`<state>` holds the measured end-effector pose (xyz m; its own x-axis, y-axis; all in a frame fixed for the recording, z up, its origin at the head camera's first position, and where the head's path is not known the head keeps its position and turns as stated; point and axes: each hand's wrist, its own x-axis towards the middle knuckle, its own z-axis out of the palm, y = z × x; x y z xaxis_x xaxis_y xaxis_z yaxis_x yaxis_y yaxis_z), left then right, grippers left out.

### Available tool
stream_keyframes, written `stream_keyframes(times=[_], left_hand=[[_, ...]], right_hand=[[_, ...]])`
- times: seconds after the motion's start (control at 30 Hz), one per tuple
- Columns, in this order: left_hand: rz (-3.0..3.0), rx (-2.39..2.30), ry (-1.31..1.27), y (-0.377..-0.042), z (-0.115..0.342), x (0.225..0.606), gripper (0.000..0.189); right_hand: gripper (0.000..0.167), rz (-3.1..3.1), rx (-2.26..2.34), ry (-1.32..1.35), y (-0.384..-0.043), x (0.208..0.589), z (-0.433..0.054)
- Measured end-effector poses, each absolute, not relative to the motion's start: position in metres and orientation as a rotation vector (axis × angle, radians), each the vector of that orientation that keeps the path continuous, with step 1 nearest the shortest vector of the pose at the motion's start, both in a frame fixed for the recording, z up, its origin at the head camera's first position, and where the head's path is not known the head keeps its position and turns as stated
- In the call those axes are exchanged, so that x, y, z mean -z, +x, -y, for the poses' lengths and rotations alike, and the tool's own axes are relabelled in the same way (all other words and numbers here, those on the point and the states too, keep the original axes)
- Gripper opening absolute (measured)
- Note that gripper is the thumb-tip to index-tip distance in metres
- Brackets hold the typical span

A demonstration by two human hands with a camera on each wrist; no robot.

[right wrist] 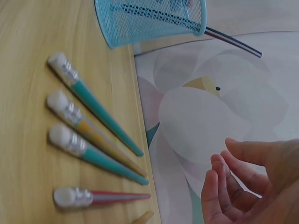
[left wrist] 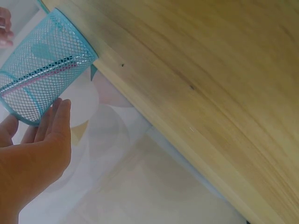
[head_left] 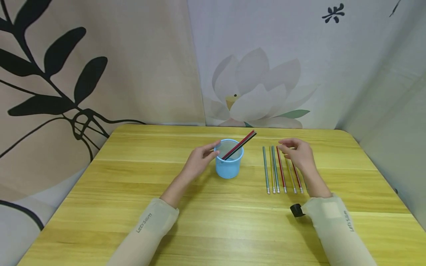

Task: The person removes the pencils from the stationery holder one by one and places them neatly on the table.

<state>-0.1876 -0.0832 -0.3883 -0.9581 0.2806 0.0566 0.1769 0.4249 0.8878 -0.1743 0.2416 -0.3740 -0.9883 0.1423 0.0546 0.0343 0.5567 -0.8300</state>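
A light-blue mesh pencil cup (head_left: 227, 168) stands upright on the table. One red pencil (head_left: 237, 146) and one black pencil (head_left: 247, 140) lean in it, tops out over the right rim. My left hand (head_left: 200, 159) holds the cup's left side near the rim, thumb in front and fingers behind. To the right, several pencils with white erasers lie in a row, among them a teal pencil (head_left: 266, 170), a red pencil (head_left: 281, 170) and a yellow pencil (head_left: 291, 176). Above the row's far ends is my right hand (head_left: 299, 152), fingers loosely bent, nothing held; it hides some pencils.
The wooden table (head_left: 206, 229) ends at the back against a printed curtain (head_left: 159, 66) with leaves and a flower. A black object (head_left: 297, 210) sticks out at the right sleeve's cuff.
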Motion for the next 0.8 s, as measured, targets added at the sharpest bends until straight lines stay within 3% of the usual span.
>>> stream_keyframes(times=[0.8], left_hand=[[-2.564, -1.57, 0.404, -0.188, 0.083, 0.387, 0.043]], right_hand=[[0.033, 2.655, -1.467, -0.028, -0.175, 0.363, -0.198]])
